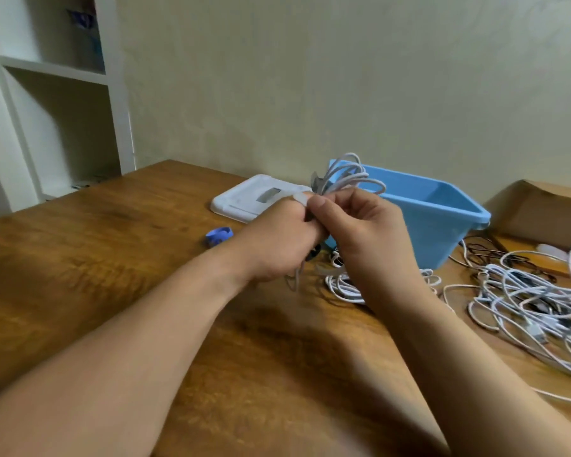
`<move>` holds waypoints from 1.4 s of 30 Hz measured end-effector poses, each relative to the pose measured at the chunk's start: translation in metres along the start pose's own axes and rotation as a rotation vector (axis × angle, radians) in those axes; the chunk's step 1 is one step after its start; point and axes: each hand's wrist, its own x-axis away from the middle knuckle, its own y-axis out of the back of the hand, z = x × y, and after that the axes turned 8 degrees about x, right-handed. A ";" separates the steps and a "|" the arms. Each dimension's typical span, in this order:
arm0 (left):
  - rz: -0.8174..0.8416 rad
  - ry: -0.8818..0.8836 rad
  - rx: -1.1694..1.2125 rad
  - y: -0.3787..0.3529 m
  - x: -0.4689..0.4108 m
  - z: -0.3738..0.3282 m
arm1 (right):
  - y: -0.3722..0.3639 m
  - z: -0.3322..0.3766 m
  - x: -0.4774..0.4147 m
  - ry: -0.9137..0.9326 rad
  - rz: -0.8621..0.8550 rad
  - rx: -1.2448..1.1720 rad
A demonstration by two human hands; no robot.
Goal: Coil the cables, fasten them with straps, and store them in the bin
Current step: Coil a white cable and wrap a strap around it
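two bare hands are in view, the left hand (pixel 277 239) and the right hand (pixel 366 225), and together they grip one coiled bundle of white cable (pixel 350 176). one more bunch of white cable loops (pixel 342 288) lies on the one brown wooden desk (pixel 112 258). there is one light blue plastic bin (pixel 442 222), one small rolled blue strap (pixel 219 235), one flat white rectangular plastic piece (pixel 241 202) and one brown cardboard box (pixel 541 212). the one tangled heap of white and black cables (pixel 524 301) holds several, too knotted to count. one white shelving unit (pixel 63 69) shows at least two open compartments.
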 end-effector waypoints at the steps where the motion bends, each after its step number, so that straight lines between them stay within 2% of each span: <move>1: 0.022 0.018 0.040 0.000 0.001 -0.002 | 0.000 0.000 0.000 0.003 -0.019 -0.013; 5: 0.011 0.171 0.304 0.003 0.003 -0.003 | -0.002 -0.004 0.001 0.018 -0.053 -0.049; 7: -0.051 0.157 0.372 -0.004 0.003 -0.004 | -0.003 -0.007 0.001 0.056 -0.090 -0.012; 10: -0.237 0.076 0.484 -0.018 0.001 -0.006 | -0.008 -0.008 0.002 0.115 -0.159 0.068; 15: -0.303 0.012 0.653 -0.021 -0.001 -0.009 | -0.012 -0.008 0.007 0.147 -0.231 0.164; 17: -0.276 0.018 0.680 -0.019 0.000 -0.009 | -0.010 -0.009 0.005 0.080 -0.236 0.141; 20: -0.194 0.039 0.683 -0.014 0.002 -0.011 | -0.002 -0.011 0.000 0.004 -0.110 -0.028; 23: -0.105 0.035 0.657 -0.007 0.003 -0.011 | 0.009 -0.007 0.000 0.032 0.073 -0.156; 26: -0.046 0.012 0.619 -0.005 0.004 -0.014 | 0.018 -0.003 0.001 0.082 0.175 -0.142; 29: -0.012 0.000 0.637 -0.001 0.006 -0.019 | 0.019 -0.006 -0.001 0.114 0.170 -0.084; 32: 0.061 0.034 0.645 0.005 0.008 -0.023 | 0.020 -0.009 -0.002 0.116 0.171 -0.147; 37: 0.208 0.080 0.711 0.009 0.012 -0.029 | 0.024 -0.009 -0.002 0.093 0.270 -0.225; 42: 0.243 0.109 0.751 0.007 0.009 -0.026 | 0.024 -0.003 -0.001 0.056 0.259 -0.318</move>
